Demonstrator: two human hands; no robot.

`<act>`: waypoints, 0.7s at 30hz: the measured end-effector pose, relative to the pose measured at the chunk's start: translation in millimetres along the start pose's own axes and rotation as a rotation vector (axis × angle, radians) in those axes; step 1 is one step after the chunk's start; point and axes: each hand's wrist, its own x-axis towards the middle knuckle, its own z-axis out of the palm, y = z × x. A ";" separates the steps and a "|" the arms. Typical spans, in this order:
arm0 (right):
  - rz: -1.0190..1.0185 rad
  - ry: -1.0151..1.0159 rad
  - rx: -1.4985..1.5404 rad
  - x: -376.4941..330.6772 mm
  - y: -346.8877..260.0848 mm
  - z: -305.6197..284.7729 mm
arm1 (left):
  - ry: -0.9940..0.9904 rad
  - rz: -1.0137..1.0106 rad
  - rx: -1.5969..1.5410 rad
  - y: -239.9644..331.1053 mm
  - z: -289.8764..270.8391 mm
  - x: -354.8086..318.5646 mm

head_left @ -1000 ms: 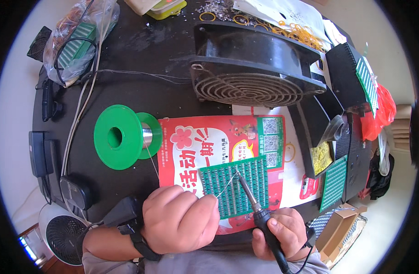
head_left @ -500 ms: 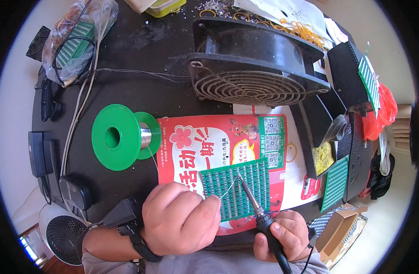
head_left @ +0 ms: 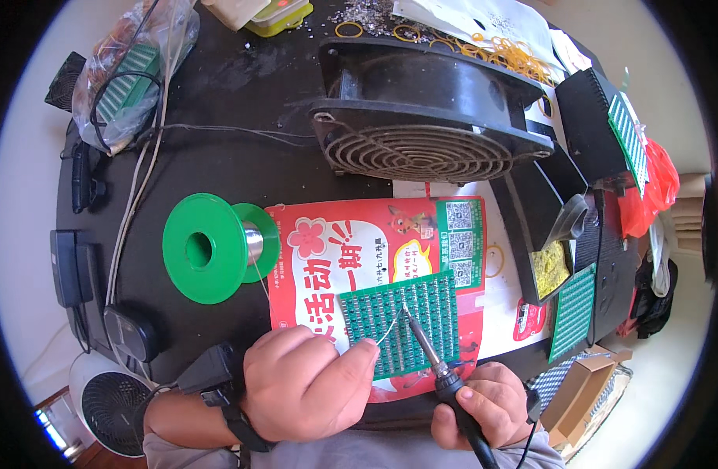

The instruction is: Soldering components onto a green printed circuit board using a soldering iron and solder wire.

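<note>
A green circuit board [head_left: 367,309] with rows of small parts lies tilted on a red and white printed sheet [head_left: 296,215]. My left hand [head_left: 308,383] is closed, pinching thin solder wire [head_left: 388,331] whose end reaches the middle of the board. In my right hand [head_left: 492,406] is a soldering iron [head_left: 450,384], its tip touching the board beside the wire's end. The wire runs back to a green spool [head_left: 199,248] on the left, and its stretch inside my left fist is hidden.
A large black fan [head_left: 429,109] stands beyond the sheet. Right of it are a black holder with yellow sponge [head_left: 550,270] and another green board [head_left: 574,313]. Cables [head_left: 132,203] and a plastic bag of boards [head_left: 128,86] lie at left; rubber bands [head_left: 515,55] lie behind the fan.
The solder spool has turned and shifted slightly. The iron's tip and wire end sit slightly lower on the board. The whole view has shifted a little; both hands keep their grips.
</note>
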 end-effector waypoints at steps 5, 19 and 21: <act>0.034 -0.011 -0.038 -0.5 -4.7 -1.6 | 0.005 0.027 0.008 -1.0 1.6 -0.3; 0.011 -0.018 -0.025 -1.0 -1.9 -0.5 | -0.076 0.017 -0.012 1.7 -3.5 5.1; -0.038 0.023 -0.011 -0.9 1.0 1.8 | -0.060 0.021 -0.002 0.6 -1.3 4.0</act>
